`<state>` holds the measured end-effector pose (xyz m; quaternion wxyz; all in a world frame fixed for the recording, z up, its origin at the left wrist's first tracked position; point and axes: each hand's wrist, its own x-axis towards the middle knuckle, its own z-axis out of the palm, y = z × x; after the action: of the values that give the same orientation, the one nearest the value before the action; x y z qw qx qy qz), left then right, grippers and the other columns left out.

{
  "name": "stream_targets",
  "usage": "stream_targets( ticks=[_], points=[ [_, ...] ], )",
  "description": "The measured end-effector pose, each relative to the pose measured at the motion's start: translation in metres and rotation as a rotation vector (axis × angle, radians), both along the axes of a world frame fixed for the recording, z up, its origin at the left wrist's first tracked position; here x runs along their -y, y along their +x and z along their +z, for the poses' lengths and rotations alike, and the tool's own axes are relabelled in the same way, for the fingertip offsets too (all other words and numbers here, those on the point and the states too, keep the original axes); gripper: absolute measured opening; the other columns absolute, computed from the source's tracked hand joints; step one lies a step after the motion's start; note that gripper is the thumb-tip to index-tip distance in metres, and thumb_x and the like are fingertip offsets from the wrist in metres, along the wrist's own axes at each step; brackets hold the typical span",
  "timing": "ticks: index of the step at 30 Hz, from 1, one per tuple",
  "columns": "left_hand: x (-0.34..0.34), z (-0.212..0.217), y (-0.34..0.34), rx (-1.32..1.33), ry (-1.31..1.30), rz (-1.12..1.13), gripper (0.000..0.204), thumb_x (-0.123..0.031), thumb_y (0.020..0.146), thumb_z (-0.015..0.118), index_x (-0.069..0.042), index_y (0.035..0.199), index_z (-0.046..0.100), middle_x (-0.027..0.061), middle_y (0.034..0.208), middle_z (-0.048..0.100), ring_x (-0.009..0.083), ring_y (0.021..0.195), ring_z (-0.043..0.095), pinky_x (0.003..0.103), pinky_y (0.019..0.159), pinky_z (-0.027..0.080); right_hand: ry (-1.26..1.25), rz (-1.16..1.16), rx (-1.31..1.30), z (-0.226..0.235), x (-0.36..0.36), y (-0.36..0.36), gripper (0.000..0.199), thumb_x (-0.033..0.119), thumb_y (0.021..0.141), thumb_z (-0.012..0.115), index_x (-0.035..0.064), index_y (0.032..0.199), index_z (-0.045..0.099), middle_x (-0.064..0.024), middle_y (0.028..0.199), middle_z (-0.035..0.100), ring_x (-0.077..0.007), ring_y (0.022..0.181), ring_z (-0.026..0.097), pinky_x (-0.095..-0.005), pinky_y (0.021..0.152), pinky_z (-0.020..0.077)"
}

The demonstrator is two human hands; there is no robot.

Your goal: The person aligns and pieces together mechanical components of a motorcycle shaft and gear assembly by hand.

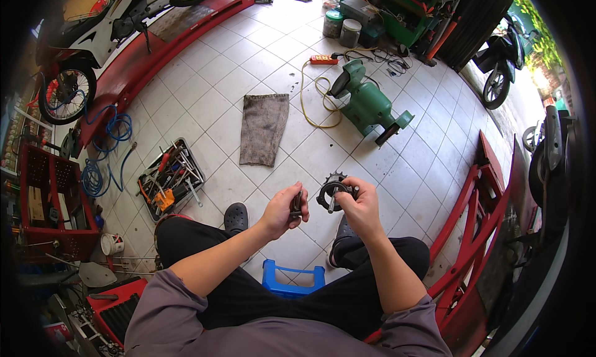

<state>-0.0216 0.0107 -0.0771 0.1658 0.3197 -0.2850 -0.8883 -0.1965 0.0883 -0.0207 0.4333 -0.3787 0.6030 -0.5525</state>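
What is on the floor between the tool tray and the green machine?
In the head view, a grey cloth lies flat on the white tiles between the tool tray and the green machine.

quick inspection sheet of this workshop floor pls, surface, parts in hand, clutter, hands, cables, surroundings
surface: white tiled floor, with a grey rag lying flat on it
job's things: toothed sprocket part in the right hand; small dark part in the left hand, kind not clear
clutter: tool tray full of hand tools; two jars
hands: left hand and right hand both closed on their parts, held close together above the knees
cables: yellow cord coiled by the green bench grinder; blue hose coiled at left
surroundings: motorbike on a red ramp; blue stool; red rack
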Motion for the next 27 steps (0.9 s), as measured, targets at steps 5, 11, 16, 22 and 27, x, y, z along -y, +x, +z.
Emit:
stream_targets(
  ticks=[5,11,16,22,27],
  points=[
    [0.002,-0.006,0.003,-0.013,0.172,0.109,0.025,-0.033,0.097,0.041,-0.013,0.084,0.050,0.0022,0.064,0.058,0.0141,0.054,0.056,0.024,0.039,0.035,0.005,0.011,-0.007,0.004,0.001,0.003,0.011,0.007,0.082,0.059,-0.0037,0.079,0.060,0.0034,0.062,0.052,-0.0023,0.056,0.044,-0.0208,0.049,0.0364],
    [0.003,-0.006,0.002,0.026,0.221,0.146,0.023,-0.032,0.096,0.042,-0.011,0.092,0.052,0.0014,0.061,0.055,0.0135,0.049,0.051,0.030,0.041,0.038,0.029,0.026,-0.003,0.003,0.000,0.003,0.011,0.007,0.083,0.060,-0.0037,0.081,0.060,0.0033,0.063,0.052,-0.0023,0.056,0.044,-0.0209,0.049,0.0359],
    [0.000,0.000,0.002,0.132,0.101,0.160,0.024,-0.032,0.097,0.042,-0.010,0.099,0.051,0.0001,0.059,0.052,0.0120,0.045,0.047,0.030,0.042,0.038,0.026,0.037,-0.003,0.002,0.001,0.004,0.012,0.008,0.083,0.060,-0.0040,0.083,0.061,0.0029,0.063,0.053,-0.0024,0.056,0.044,-0.0208,0.049,0.0355],
    [0.007,-0.005,0.006,0.004,0.113,0.140,0.034,-0.043,0.098,0.041,-0.010,0.096,0.051,-0.0034,0.055,0.042,0.0115,0.045,0.047,0.027,0.040,0.034,0.058,0.049,-0.022,0.005,0.002,0.007,0.013,0.009,0.084,0.061,-0.0041,0.084,0.061,0.0027,0.063,0.054,-0.0024,0.056,0.045,-0.0207,0.049,0.0357],
    [0.003,0.001,-0.002,0.190,0.117,0.183,0.038,-0.048,0.095,0.048,-0.011,0.091,0.052,-0.0053,0.054,0.039,0.0095,0.043,0.044,0.025,0.040,0.031,0.048,0.035,-0.024,-0.007,0.002,0.008,0.015,0.011,0.086,0.063,-0.0032,0.085,0.061,0.0042,0.063,0.053,-0.0018,0.055,0.043,-0.0211,0.047,0.0327]
  ],
)
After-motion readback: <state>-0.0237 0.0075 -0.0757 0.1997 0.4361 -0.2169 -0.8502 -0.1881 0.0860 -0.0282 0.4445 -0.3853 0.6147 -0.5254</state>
